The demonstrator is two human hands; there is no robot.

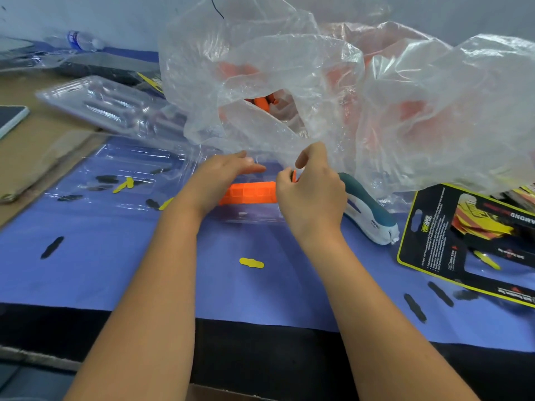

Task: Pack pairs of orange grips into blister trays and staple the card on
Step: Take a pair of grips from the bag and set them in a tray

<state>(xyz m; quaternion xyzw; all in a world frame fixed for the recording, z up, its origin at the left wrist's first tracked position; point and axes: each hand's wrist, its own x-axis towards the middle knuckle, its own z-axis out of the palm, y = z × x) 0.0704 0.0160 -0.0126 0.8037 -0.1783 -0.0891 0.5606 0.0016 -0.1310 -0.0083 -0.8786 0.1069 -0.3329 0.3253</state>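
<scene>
Over a clear blister tray (254, 218): ridged orange grip (249, 193) between both hands (223, 176)

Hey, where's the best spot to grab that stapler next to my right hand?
Take the stapler by its arched teal top handle, coming from above and the right. It lies on the mat with the handle up; the right hand and bag crowd its left and far end.

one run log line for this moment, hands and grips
step: seating grips in tray | left hand: on orange grip in blister tray | right hand: pinching second grip | stapler: idle | card: waiting
</scene>
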